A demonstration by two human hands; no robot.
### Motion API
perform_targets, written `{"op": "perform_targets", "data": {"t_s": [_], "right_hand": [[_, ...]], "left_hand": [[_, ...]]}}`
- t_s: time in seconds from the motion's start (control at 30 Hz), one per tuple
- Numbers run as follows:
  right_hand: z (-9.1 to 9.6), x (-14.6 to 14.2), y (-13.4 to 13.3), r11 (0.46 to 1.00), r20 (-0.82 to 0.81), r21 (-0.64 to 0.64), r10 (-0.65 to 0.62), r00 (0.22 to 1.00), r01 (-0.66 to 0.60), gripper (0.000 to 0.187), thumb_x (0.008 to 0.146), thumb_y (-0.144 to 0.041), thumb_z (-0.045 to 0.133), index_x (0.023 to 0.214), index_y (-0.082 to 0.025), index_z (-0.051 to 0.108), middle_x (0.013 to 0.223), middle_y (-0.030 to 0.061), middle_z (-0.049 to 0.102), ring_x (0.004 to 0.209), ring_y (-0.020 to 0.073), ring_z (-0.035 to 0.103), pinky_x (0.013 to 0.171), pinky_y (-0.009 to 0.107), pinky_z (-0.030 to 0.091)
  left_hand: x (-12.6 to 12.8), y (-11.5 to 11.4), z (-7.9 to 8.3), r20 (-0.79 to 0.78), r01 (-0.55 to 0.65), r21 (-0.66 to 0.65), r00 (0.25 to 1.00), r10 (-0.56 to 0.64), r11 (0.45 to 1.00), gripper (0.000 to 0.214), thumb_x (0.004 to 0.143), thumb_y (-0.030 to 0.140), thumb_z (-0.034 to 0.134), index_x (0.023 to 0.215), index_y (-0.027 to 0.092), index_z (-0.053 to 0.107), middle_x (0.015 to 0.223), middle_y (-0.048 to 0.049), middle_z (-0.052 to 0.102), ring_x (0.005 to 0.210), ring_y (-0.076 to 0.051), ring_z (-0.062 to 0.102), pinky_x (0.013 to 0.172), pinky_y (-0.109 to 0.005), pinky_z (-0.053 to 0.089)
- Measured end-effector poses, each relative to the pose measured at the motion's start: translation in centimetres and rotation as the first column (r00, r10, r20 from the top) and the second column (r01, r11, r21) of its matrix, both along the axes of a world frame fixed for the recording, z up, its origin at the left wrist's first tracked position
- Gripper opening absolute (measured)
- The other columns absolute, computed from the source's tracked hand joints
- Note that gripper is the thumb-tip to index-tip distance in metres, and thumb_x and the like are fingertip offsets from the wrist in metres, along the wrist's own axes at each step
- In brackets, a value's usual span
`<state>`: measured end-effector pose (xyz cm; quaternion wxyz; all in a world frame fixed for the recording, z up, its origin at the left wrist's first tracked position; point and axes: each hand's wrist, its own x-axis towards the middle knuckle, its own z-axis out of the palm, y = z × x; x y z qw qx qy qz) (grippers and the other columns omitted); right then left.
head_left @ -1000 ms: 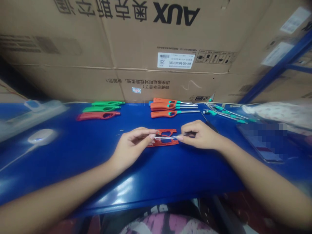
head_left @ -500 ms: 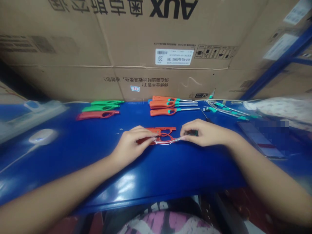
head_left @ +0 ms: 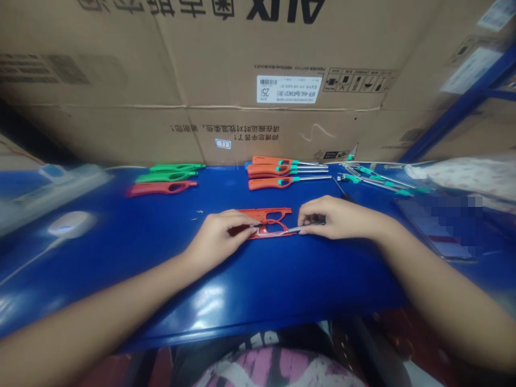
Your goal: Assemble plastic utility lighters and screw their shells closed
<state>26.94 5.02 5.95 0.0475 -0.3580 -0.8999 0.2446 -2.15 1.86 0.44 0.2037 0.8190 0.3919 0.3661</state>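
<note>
Two orange lighter shell halves (head_left: 282,210) lie side by side on the blue table between my hands. Bent over their left part, my left hand (head_left: 220,232) pinches a small dark part at the end of thin red and white wires (head_left: 271,235). Those wires run right, over the trigger opening of the nearer half, to a thin metal tube (head_left: 294,230). My right hand (head_left: 338,217) is closed on that tube between thumb and fingers. A dark stick-like end shows within the right hand's curled fingers; its kind is unclear.
Several assembled orange lighters (head_left: 268,183) lie behind the shell. Green and red lighter handles (head_left: 163,187) are at left, metal tubes with teal parts (head_left: 379,181) at back right. A screwdriver (head_left: 341,188), a phone (head_left: 435,228) and a white mouse-like device (head_left: 70,223) lie around.
Both hands keep their grips over the shell. The right fingers have shifted slightly, and the tube and wires lie a little lower against the nearer half. The camera view has tilted slightly.
</note>
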Motion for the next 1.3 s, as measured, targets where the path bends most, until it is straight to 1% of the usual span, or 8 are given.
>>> {"op": "perform_targets", "data": {"t_s": [0.3, 0.5, 0.6, 0.77, 0.9, 0.97, 1.1, 1.3], "right_hand": [[-0.24, -0.29, -0.09, 0.997, 0.035, -0.016, -0.069, 0.997, 0.07, 0.019, 0.086, -0.034, 0.071, 0.077, -0.019, 0.064, 0.077, 0.0008, 0.068, 0.068, 0.0132, 0.057, 0.059, 0.025, 0.037], [-0.88, -0.31, 0.1, 0.968, 0.038, -0.149, -0.198, 0.979, 0.201, 0.026, 0.079, -0.041, 0.076, 0.077, -0.019, 0.063, 0.072, -0.0011, 0.064, 0.066, 0.0126, 0.056, 0.058, 0.024, 0.038], [-0.88, -0.33, 0.19, 0.964, 0.061, -0.145, -0.216, 0.975, 0.223, 0.028, 0.078, -0.043, 0.077, 0.076, -0.019, 0.063, 0.073, -0.0015, 0.062, 0.067, 0.0126, 0.053, 0.059, 0.025, 0.037], [-0.3, -0.3, 0.18, 0.971, 0.094, -0.11, -0.201, 0.975, 0.211, 0.027, 0.078, -0.044, 0.076, 0.077, -0.019, 0.065, 0.075, -0.0005, 0.061, 0.069, 0.0136, 0.051, 0.061, 0.026, 0.036], [-0.08, -0.32, -0.05, 0.985, 0.07, -0.065, -0.153, 0.986, 0.157, 0.032, 0.077, -0.048, 0.077, 0.086, -0.018, 0.067, 0.082, 0.0017, 0.063, 0.07, 0.0143, 0.05, 0.064, 0.026, 0.037], [-0.18, -0.4, -0.18, 0.989, 0.029, -0.055, -0.137, 0.99, 0.138, 0.032, 0.082, -0.049, 0.071, 0.09, -0.018, 0.068, 0.081, 0.0022, 0.063, 0.068, 0.0139, 0.05, 0.063, 0.026, 0.036], [-0.56, -0.63, -0.24, 0.997, -0.021, -0.029, -0.066, 0.998, 0.066, 0.023, 0.092, -0.038, 0.062, 0.085, -0.017, 0.069, 0.079, 0.0027, 0.065, 0.066, 0.0126, 0.05, 0.061, 0.025, 0.036], [-0.96, -0.84, -0.13, 0.989, -0.022, -0.016, -0.147, 0.989, 0.147, 0.017, 0.085, -0.033, 0.072, 0.08, -0.017, 0.07, 0.072, 0.0005, 0.064, 0.063, 0.0117, 0.05, 0.059, 0.024, 0.036]], "left_hand": [[0.1, 0.0, 0.03, 0.007, 0.039, -0.052, 0.999, -0.039, 0.998, 0.015, 0.089, 0.021, 0.069, 0.1, 0.021, 0.079, 0.098, -0.0048, 0.079, 0.09, -0.02, 0.074, 0.084, -0.032, 0.058], [0.04, 0.13, -0.29, 0.006, 0.072, -0.017, 0.997, -0.071, 0.997, 0.016, 0.089, 0.018, 0.069, 0.101, 0.021, 0.079, 0.099, -0.0036, 0.079, 0.092, -0.02, 0.074, 0.085, -0.032, 0.058], [0.01, 0.14, -0.38, 0.009, 0.083, 0.001, 0.997, -0.083, 0.997, 0.015, 0.089, 0.018, 0.069, 0.101, 0.02, 0.079, 0.099, -0.003, 0.079, 0.091, -0.019, 0.074, 0.084, -0.031, 0.059], [0.04, 0.02, -0.4, 0.003, 0.084, 0.026, 0.996, -0.084, 0.996, 0.016, 0.088, 0.016, 0.07, 0.101, 0.02, 0.078, 0.099, -0.0028, 0.079, 0.092, -0.018, 0.074, 0.085, -0.029, 0.059], [0.06, 0.02, -0.38, -0.008, 0.078, 0.037, 0.997, -0.078, 0.996, 0.016, 0.088, 0.016, 0.07, 0.102, 0.02, 0.078, 0.099, -0.0025, 0.079, 0.091, -0.017, 0.074, 0.083, -0.028, 0.059], [0.09, 0.02, -0.33, -0.008, 0.079, 0.047, 0.997, -0.079, 0.996, 0.016, 0.088, 0.015, 0.07, 0.101, 0.019, 0.078, 0.098, -0.0026, 0.08, 0.091, -0.017, 0.074, 0.083, -0.029, 0.059], [0.18, -0.06, -0.16, -0.003, 0.076, 0.05, 0.997, -0.076, 0.996, 0.014, 0.088, 0.015, 0.07, 0.098, 0.019, 0.078, 0.096, -0.003, 0.08, 0.088, -0.018, 0.074, 0.081, -0.029, 0.059], [0.23, -0.12, -0.09, 0.002, 0.068, 0.035, 0.998, -0.068, 0.997, 0.014, 0.088, 0.014, 0.07, 0.098, 0.018, 0.079, 0.095, -0.0028, 0.08, 0.086, -0.017, 0.074, 0.081, -0.028, 0.059]]}}
